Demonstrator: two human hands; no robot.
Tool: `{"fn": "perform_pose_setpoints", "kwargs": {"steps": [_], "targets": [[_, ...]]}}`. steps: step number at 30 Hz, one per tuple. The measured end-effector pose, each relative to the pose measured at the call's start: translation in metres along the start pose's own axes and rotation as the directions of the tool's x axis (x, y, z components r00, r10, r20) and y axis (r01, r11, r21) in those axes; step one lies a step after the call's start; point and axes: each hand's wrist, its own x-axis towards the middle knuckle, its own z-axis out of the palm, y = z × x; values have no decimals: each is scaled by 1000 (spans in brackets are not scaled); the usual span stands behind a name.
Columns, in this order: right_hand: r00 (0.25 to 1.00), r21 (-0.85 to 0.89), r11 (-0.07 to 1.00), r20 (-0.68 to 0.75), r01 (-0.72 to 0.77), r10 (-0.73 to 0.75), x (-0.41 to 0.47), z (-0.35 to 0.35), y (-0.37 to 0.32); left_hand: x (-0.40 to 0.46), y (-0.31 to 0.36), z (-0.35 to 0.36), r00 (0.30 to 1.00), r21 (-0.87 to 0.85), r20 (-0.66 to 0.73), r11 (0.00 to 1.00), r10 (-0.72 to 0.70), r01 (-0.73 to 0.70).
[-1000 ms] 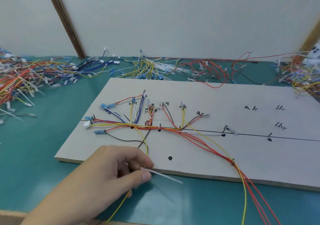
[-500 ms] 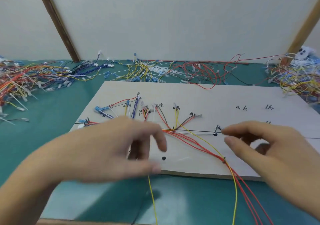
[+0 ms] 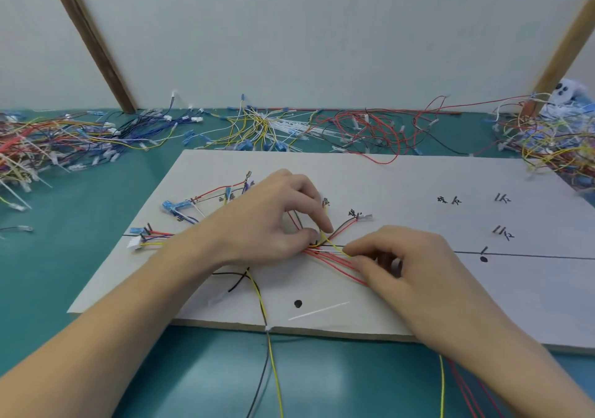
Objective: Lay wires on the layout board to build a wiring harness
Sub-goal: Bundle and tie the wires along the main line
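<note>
Left hand [image 3: 270, 221]: pinching wires [image 3: 331, 256] at layout board [image 3: 418, 185] centre.
Right hand [image 3: 402, 259]: beside it, grip pinching red wires.
Cable tie [image 3: 318, 310]: near board's front edge.

Red, yellow, black wires [image 3: 325, 256] fanned flat across pale layout board [image 3: 402, 192].

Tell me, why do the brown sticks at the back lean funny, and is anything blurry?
Head view: the wide lens bends the edges, so the left brown post and the right brown post lean inward; the wire piles at the far left and far right smear; the hands' soft shadows fall on the layout board, with no glare.
</note>
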Motion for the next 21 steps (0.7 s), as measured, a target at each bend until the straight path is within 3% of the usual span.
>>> {"fn": "perform_pose_setpoints", "kwargs": {"steps": [21], "targets": [[992,-25,992,-6,126,-127,-4,8,8,0,-7,1,998,-98,42,993,-56,60]]}}
